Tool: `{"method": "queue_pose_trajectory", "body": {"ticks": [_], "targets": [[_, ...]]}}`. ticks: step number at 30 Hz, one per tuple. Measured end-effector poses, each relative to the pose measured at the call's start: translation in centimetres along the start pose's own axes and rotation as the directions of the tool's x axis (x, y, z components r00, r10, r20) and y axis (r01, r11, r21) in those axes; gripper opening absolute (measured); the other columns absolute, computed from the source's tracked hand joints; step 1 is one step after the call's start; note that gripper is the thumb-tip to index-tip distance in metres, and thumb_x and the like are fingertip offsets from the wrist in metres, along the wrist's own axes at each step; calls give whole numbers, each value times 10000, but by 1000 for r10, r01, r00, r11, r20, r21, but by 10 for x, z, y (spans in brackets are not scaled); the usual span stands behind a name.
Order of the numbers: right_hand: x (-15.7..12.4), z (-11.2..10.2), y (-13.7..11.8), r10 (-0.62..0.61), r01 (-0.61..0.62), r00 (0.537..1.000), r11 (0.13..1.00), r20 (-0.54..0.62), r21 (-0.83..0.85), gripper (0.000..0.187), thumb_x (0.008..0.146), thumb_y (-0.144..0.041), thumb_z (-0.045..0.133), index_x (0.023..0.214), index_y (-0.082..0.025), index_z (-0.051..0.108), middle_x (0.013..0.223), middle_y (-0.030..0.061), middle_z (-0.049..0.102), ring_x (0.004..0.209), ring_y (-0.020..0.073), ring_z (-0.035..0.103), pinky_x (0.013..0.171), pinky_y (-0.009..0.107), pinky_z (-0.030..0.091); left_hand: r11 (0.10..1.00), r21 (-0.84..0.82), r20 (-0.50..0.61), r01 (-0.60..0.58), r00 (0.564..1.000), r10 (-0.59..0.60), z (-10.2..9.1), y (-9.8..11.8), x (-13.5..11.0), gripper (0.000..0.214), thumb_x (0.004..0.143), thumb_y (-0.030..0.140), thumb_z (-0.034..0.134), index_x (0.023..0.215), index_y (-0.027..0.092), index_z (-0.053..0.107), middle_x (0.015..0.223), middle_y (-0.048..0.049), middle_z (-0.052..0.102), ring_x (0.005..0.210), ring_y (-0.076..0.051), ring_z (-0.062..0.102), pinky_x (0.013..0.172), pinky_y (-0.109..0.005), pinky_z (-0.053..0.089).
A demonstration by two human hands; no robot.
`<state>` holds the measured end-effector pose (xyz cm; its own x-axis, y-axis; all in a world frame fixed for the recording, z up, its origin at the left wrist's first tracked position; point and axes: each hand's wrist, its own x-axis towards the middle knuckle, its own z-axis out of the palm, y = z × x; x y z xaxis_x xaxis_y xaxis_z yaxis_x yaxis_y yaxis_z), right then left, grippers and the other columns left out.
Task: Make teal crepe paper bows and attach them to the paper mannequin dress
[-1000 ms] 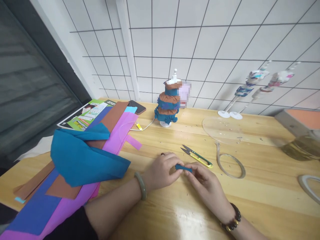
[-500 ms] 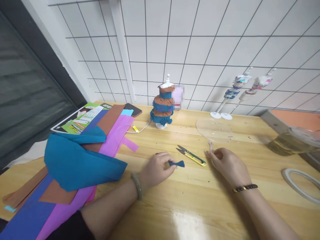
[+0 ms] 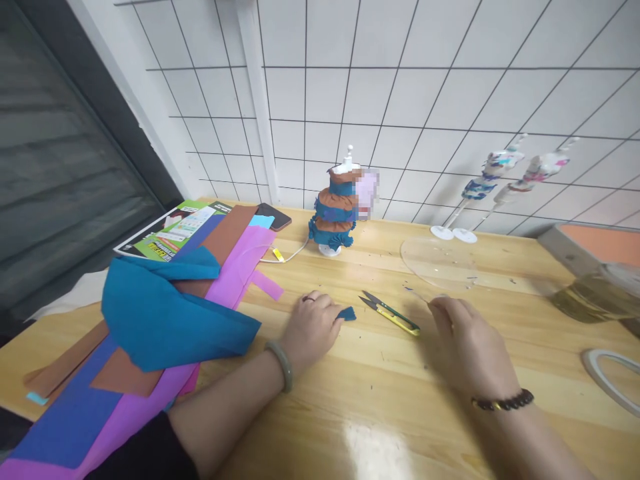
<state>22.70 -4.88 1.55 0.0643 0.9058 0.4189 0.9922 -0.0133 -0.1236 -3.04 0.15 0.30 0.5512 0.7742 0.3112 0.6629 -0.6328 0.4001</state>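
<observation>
My left hand [image 3: 313,330] rests on the table with thumb and fingers pinched on a small pleated piece of blue crepe paper [image 3: 349,313], its fanned end poking out to the right. My right hand [image 3: 473,343] is closed in a pinch, and a thin pale strip [image 3: 419,295] juts from its fingertips; its exact kind is unclear. Between the hands lie thread snips [image 3: 393,315] with yellow and green handles, blades pointing left. Behind them stands a small dress form [image 3: 335,207] dressed in brown and blue ruffled paper tiers. A clear round sheet [image 3: 435,262] lies beyond my right hand.
Folded blue crepe paper [image 3: 170,320] and purple and brown sheets lie at left, with a phone [image 3: 274,217] behind. Two small decorated forms [image 3: 480,190] stand by the tiled wall. A wide tape roll [image 3: 597,297] and a white ring roll [image 3: 613,380] are at right.
My right hand has turned and drawn back slightly toward me with the pale strip. The blue paper in my left hand has tilted and shows less. The whole view has shifted slightly.
</observation>
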Motion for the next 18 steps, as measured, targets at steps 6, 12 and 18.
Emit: {"method": "queue_pose_trajectory", "body": {"ticks": [6,12,18], "targets": [[-14,-10,-32,-371,374,926,926,-69,50,229,891,-184,375,1023,-168,562,939,109,626,697,171,605,538,249,441,978,-199,-162,-55,986,23,-7,10,1,471,745,359,616,1165,175,511,1057,-92,590,1026,-231,495,899,-392,385],[-21,-11,-49,-524,526,850,847,-49,81,298,890,-110,333,1073,-152,564,938,124,633,764,182,605,594,266,479,853,-508,-188,-116,982,22,-12,20,2,222,744,312,628,903,157,629,839,-46,660,822,-158,578,786,-293,447],[-20,-5,-42,-485,487,873,863,-50,133,284,889,-126,365,1067,-162,582,942,121,643,781,184,612,590,257,482,800,-600,-92,5,993,-75,-16,19,3,131,801,217,531,799,154,646,793,-43,658,786,-142,588,742,-262,450]]}}
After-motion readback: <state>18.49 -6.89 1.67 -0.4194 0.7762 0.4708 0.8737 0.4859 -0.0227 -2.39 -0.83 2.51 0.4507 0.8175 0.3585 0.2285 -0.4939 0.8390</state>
